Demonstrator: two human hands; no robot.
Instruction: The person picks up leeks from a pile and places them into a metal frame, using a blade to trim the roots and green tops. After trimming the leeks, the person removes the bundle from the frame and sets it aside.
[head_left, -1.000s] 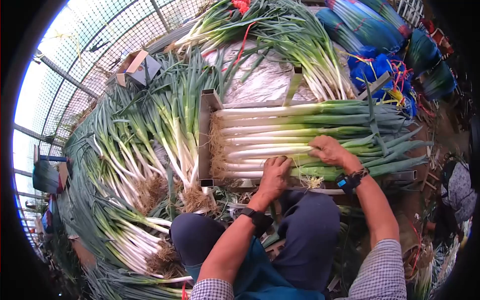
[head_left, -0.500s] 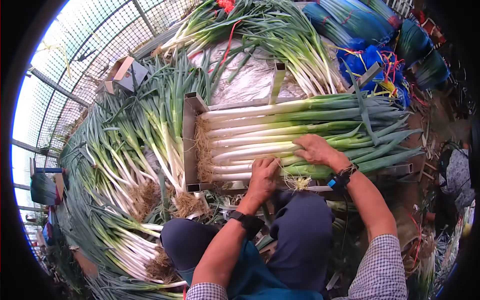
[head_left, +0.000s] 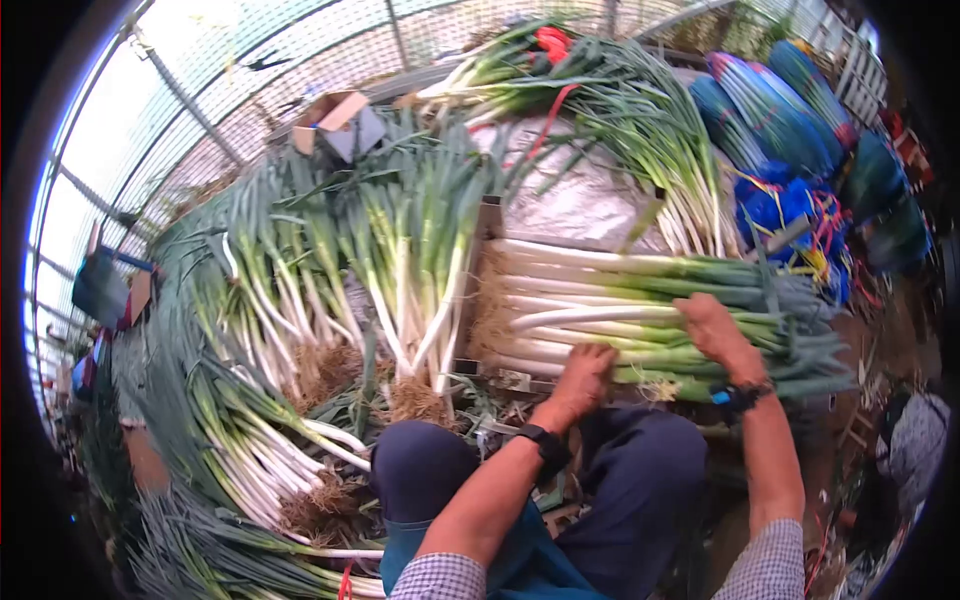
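Observation:
Long green onions (head_left: 600, 285) lie side by side in a metal tray (head_left: 466, 335), roots to the left and leaves to the right. My left hand (head_left: 583, 380) is at the near side of the tray, its fingers curled over the white stalks. Farther right, my right hand (head_left: 715, 328) bends its fingers round a stalk where white turns to green. Its fingertips are partly hidden and blurred. A yellowish tuft of roots (head_left: 660, 388) shows between my hands, at the tray's near edge.
Piles of green onions (head_left: 285, 290) with brown roots spread over the left. More lie behind the tray (head_left: 650, 120). A cardboard box (head_left: 345, 125) stands at the back left. Blue-wrapped bundles (head_left: 775, 110) and tangled blue netting (head_left: 785, 215) are at the back right.
The view has swung left, so the tray and piles appear farther right. My right hand has moved slightly away from my left, toward the leaf ends. My left hand stays at the near edge.

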